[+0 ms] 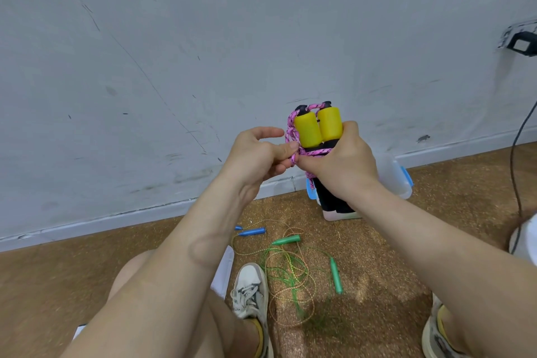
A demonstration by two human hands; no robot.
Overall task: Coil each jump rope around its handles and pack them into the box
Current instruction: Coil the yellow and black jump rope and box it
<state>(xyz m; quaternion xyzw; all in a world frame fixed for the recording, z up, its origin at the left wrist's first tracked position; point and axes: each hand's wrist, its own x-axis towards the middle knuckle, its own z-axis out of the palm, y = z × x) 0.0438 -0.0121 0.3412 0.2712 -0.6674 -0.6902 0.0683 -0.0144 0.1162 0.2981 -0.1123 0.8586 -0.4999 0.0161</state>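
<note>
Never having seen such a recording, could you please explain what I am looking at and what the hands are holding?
No machine: a person wears a wide-angle camera on the head, looking down at their own arms. The right hand grips two yellow-and-black handles side by side, while the left hand pinches the pink rope wrapped round them. On the floor lie blue handles and green handles with thin tangled cords. A clear box with blue clips stands by the wall.

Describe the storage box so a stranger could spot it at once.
Follow the pale wall down to its baseboard, right of centre, where it meets the brown floor. The box sits there on the floor, partly hidden behind the raised yellow-and-black handles. Unlike the loose ropes nearby, it is a translucent plastic tub with blue clips.
</note>
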